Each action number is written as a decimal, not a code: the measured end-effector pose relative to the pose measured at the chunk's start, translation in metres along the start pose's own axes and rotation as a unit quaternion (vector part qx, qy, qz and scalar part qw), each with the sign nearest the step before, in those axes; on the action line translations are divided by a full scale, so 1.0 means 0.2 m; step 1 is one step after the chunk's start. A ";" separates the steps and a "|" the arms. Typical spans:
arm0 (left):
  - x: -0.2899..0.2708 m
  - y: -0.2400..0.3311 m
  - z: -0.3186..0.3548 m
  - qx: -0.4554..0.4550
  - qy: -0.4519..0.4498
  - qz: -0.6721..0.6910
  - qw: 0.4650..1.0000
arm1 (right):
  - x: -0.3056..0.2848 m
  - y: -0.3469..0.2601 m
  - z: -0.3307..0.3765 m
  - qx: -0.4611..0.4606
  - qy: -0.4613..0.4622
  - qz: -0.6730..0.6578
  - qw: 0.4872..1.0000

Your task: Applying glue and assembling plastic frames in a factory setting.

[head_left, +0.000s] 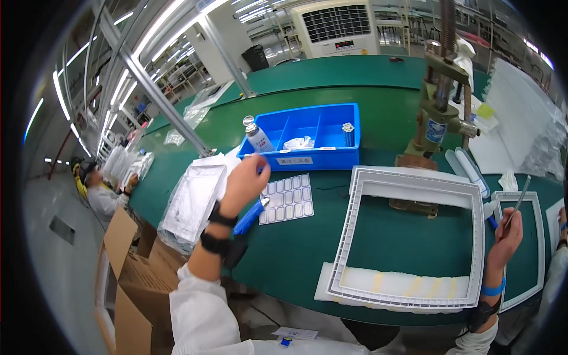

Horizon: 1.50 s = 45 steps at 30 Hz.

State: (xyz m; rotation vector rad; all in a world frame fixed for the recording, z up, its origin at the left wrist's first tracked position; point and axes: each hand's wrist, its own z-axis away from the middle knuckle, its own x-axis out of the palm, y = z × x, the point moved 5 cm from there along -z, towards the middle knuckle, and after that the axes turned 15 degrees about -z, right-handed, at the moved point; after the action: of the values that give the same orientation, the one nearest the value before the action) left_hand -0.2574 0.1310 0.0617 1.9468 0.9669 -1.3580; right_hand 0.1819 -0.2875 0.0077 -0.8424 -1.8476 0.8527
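My left hand [245,180] is raised near the front left corner of a blue divided bin [299,160], its thumb and fingers curled together. Whatever it may hold is hidden. Beneath it lies a blue-handled hand tool [249,218], beside a sheet of pale rounded labels [288,200]. In my right hand [506,239] a slim grey metal tool [523,193] points upward. To the left of that hand lies a large pale grey rectangular frame [478,236], its near side over a white foam pad [322,284]. A second, narrower frame [539,242] lies beyond the hand on the right.
A white bottle [259,139] stands in the bin. The green press [435,127] rises behind the large frame. Bagged white parts [192,192] lie at left, above an open cardboard box [142,290]. Another person's hand [562,229] shows at the right edge; a person sits far left.
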 end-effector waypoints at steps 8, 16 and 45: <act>0.05 -0.12 0.43 0.022 -0.194 -0.181 0.964 | -0.03 -0.02 0.00 0.003 -0.004 -0.049 0.999; -0.38 0.11 -0.02 0.070 -0.093 0.052 0.992 | 0.03 -0.04 0.03 -0.013 -0.029 -0.023 0.999; 0.20 0.57 -0.19 0.206 0.104 0.020 0.973 | 0.09 -0.06 0.05 -0.015 -0.108 -0.024 0.994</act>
State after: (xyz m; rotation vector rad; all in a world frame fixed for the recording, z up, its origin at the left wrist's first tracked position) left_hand -0.1351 0.1050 0.0428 2.4443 0.7755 -1.4401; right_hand 0.1635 -0.2816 0.0207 -0.7440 -2.0650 0.9168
